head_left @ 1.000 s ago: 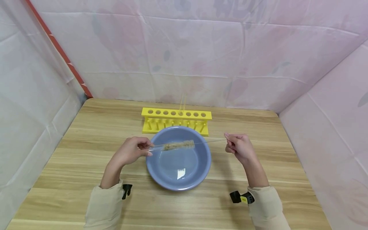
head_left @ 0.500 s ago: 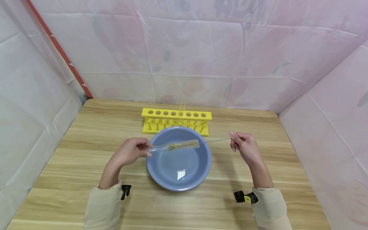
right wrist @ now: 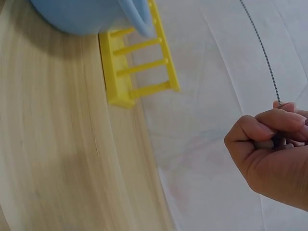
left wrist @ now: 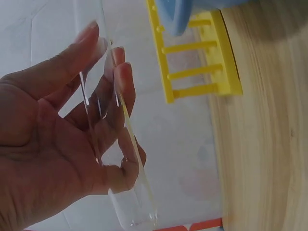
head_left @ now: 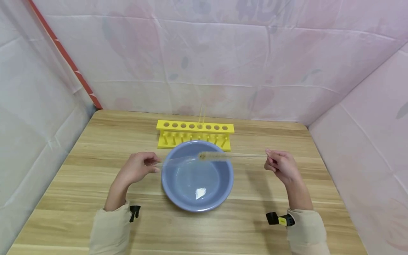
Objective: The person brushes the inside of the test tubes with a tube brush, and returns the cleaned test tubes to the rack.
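My left hand (head_left: 138, 167) pinches a clear glass test tube (left wrist: 130, 204) between thumb and fingers. The tube lies nearly level, its mouth reaching over the blue basin (head_left: 165, 187). My right hand (head_left: 283, 166) grips the twisted wire handle (right wrist: 263, 48) of a test tube brush (head_left: 216, 156), fingers curled round its end. The brush's pale bristles hang over the basin's far right part, blurred by motion. Their tip is right at the tube's mouth in the head view, with the bristles outside the glass.
Behind the basin stands a yellow test tube rack (head_left: 195, 126), its lower front partly hidden by the basin. One clear test tube (head_left: 202, 116) stands upright in it. The wooden table (head_left: 127, 226) is bounded by pale cloth walls (head_left: 210, 63).
My right hand has moved right, drawing the brush out along the tube until its bristles show outside the mouth. My left hand has shifted slightly left with the tube.
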The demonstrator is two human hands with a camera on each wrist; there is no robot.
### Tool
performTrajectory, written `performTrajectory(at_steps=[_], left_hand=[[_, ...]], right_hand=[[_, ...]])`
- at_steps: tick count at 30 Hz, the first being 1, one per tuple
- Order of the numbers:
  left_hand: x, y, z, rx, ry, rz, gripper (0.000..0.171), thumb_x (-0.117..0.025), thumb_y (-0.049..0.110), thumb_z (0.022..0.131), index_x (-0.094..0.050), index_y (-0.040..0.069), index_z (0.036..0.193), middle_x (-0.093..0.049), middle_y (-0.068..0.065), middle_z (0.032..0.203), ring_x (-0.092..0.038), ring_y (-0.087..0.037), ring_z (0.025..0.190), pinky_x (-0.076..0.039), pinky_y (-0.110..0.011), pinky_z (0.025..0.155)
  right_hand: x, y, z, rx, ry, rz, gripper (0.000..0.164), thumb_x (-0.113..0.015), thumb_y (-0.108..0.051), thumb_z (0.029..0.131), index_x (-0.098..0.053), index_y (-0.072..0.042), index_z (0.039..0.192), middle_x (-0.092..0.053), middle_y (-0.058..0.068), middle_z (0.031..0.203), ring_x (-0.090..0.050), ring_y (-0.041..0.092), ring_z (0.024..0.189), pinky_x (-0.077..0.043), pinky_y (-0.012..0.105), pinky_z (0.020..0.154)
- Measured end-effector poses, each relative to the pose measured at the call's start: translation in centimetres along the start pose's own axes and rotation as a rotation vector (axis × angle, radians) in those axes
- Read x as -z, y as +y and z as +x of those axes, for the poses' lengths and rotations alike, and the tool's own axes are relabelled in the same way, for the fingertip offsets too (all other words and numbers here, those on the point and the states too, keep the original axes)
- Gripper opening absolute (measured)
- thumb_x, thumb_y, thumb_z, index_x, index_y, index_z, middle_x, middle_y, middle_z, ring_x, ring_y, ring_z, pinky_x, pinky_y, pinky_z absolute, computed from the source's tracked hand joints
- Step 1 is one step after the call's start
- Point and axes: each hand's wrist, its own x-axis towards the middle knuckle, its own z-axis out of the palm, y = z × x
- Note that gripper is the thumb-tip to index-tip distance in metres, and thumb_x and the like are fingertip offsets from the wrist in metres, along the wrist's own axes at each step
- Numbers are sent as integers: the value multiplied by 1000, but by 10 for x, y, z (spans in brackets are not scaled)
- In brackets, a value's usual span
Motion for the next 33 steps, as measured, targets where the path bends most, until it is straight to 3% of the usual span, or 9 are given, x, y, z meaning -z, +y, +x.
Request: performTrajectory(at_steps=[8,15,23,33], left_hand=[[1,-5,-4,19,42,23,14,-71,5,77,-67,3,90,-63,-10,87,-56,-21,81,-47,-36,71],[-7,-4,0,17,67,51,13,-71,2,75,-67,3,87,-63,-9,83,-56,-20,78,-45,-36,70],[-12,-1,2,28,72,14,15,-72,2,74,-68,2,88,-63,-4,81,-55,-18,76,-45,-35,69],[-14,2,2,26,72,12,15,-72,0,73,-68,1,87,-65,-9,83,-56,-18,74,-46,-35,68]], right_hand=[[14,4,-4,14,39,77,42,-42,-2,96,-48,-4,54,-42,0,56,-24,14,46,-34,20,51],[6,12,-1,17,46,33,42,-42,-2,96,-47,-3,54,-42,1,55,-31,11,44,-35,21,51],[-3,17,1,1,30,15,42,-45,-4,95,-46,-4,53,-40,0,54,-31,11,44,-34,21,51],[-7,18,1,-3,17,-3,42,-44,-4,96,-45,-4,53,-37,-1,52,-29,12,44,-33,20,51]])
